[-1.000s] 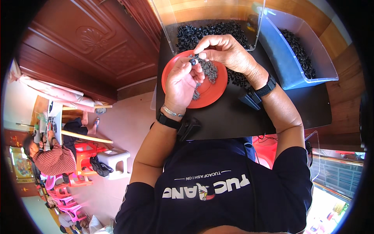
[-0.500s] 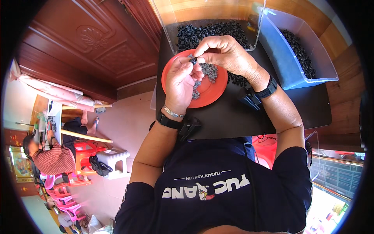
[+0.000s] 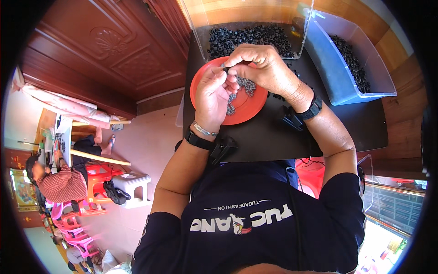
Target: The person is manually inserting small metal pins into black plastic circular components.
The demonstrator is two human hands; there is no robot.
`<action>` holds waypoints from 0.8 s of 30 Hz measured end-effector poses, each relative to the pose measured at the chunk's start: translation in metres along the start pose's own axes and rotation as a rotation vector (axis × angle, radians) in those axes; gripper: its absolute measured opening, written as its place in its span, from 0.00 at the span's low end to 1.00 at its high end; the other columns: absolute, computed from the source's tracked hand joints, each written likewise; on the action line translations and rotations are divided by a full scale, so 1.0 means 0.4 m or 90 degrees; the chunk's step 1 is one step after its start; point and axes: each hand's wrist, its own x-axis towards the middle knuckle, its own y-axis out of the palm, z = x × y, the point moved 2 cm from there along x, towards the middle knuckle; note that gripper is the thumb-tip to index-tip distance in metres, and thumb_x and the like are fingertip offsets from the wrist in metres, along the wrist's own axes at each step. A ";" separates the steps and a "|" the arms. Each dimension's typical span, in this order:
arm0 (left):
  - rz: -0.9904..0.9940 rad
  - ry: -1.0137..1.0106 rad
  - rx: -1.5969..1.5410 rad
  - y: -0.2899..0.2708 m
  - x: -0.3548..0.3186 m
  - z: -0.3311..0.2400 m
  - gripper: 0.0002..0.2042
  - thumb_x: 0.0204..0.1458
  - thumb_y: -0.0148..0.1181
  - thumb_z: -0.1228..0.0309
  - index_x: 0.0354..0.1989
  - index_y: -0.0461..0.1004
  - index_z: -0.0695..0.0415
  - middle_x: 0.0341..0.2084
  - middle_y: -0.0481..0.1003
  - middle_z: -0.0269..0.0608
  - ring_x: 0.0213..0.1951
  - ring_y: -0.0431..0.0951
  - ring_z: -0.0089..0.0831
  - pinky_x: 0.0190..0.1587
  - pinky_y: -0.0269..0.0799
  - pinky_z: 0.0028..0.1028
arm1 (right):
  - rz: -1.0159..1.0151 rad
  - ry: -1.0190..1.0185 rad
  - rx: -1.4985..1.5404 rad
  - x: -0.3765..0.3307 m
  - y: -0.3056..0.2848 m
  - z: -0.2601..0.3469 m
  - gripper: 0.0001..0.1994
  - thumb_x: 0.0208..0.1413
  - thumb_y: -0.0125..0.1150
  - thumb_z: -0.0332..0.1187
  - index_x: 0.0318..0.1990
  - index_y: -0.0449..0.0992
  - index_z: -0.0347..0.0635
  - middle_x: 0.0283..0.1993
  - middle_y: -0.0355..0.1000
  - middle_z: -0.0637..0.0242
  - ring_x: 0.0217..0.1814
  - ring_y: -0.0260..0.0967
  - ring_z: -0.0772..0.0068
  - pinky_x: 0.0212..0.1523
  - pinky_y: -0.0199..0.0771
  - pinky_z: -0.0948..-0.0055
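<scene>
Above an orange-red plate (image 3: pixel 248 114), my left hand (image 3: pixel 212 96) and my right hand (image 3: pixel 271 71) meet fingertip to fingertip. Pinched in the left fingers is a small black part (image 3: pixel 225 70), mostly covered by them. The thumb and forefinger of my right hand close on the same spot; whether they grip the black part or something tiny on it is hidden. Small grey pieces (image 3: pixel 247 86) lie heaped on the plate beneath both hands. Beyond the plate, many black ring-like parts (image 3: pixel 251 37) fill a clear box.
A bluish see-through bin (image 3: pixel 337 82) with small black parts (image 3: pixel 349 61) stands at the table's right. Loose black parts lie right of the plate, under my right hand. At far left a person in a striped shirt (image 3: pixel 64 185) sits on a red stool (image 3: pixel 98 182).
My right hand has shifted slightly, its fingertips pressing closer over the black part. The left hand stays nearly still.
</scene>
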 end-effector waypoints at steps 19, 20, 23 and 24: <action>-0.024 -0.031 -0.109 -0.005 0.002 0.002 0.06 0.58 0.48 0.66 0.36 0.70 0.51 0.34 0.74 0.32 0.39 0.72 0.26 0.43 0.66 0.29 | -0.131 -0.112 -0.091 -0.024 0.050 -0.022 0.17 0.42 0.68 0.20 0.42 0.74 0.45 0.39 0.75 0.65 0.44 0.73 0.63 0.45 0.73 0.68; -0.024 -0.031 -0.109 -0.009 0.003 0.000 0.06 0.58 0.48 0.66 0.36 0.70 0.51 0.34 0.74 0.32 0.39 0.72 0.26 0.43 0.66 0.29 | -0.119 -0.106 -0.080 -0.023 0.048 -0.023 0.17 0.42 0.67 0.20 0.42 0.75 0.44 0.40 0.75 0.65 0.44 0.72 0.65 0.45 0.73 0.68; 0.063 -0.082 -0.153 -0.006 0.004 0.000 0.08 0.59 0.47 0.65 0.40 0.71 0.53 0.37 0.74 0.33 0.40 0.72 0.26 0.43 0.66 0.29 | -0.097 -0.070 -0.030 -0.021 0.040 -0.026 0.16 0.42 0.68 0.21 0.41 0.76 0.44 0.39 0.75 0.66 0.42 0.72 0.66 0.43 0.74 0.70; 0.079 -0.099 -0.157 0.008 0.002 -0.004 0.09 0.59 0.47 0.64 0.42 0.71 0.54 0.38 0.73 0.34 0.41 0.72 0.26 0.44 0.66 0.29 | -0.087 -0.038 0.009 -0.020 0.038 -0.030 0.15 0.41 0.68 0.22 0.40 0.77 0.43 0.37 0.75 0.67 0.42 0.72 0.66 0.42 0.75 0.70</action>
